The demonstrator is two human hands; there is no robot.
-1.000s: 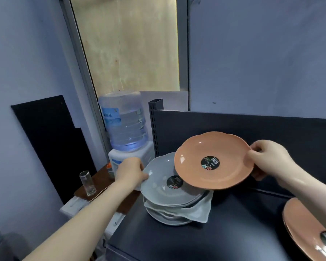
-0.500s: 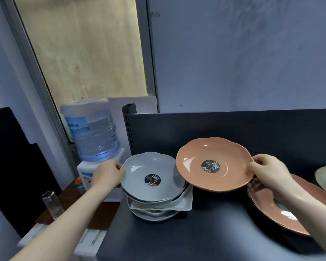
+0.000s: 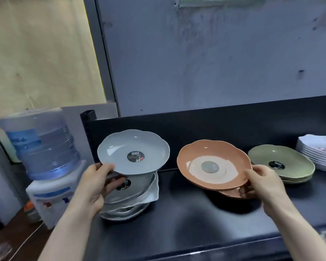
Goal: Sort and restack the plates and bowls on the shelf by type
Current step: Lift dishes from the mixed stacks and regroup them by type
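My left hand (image 3: 96, 183) grips the near rim of a grey scalloped plate (image 3: 133, 151), lifted and tilted above a mixed stack of grey and white dishes (image 3: 134, 200) at the shelf's left end. My right hand (image 3: 260, 182) holds the right rim of an orange scalloped plate (image 3: 213, 167), just above another orange plate (image 3: 231, 194) lying on the dark shelf (image 3: 186, 219). Only a sliver of that lower orange plate shows.
A short stack of green plates (image 3: 282, 162) sits to the right, with a pile of white dishes (image 3: 318, 153) beyond it at the frame's edge. The shelf's dark back panel (image 3: 215, 125) rises behind. A water dispenser with a blue bottle (image 3: 41, 144) stands left of the shelf.
My right hand has carried the orange plate rightward over the other orange plate. My left hand has lifted the top grey plate off the left stack. The view has swung right.
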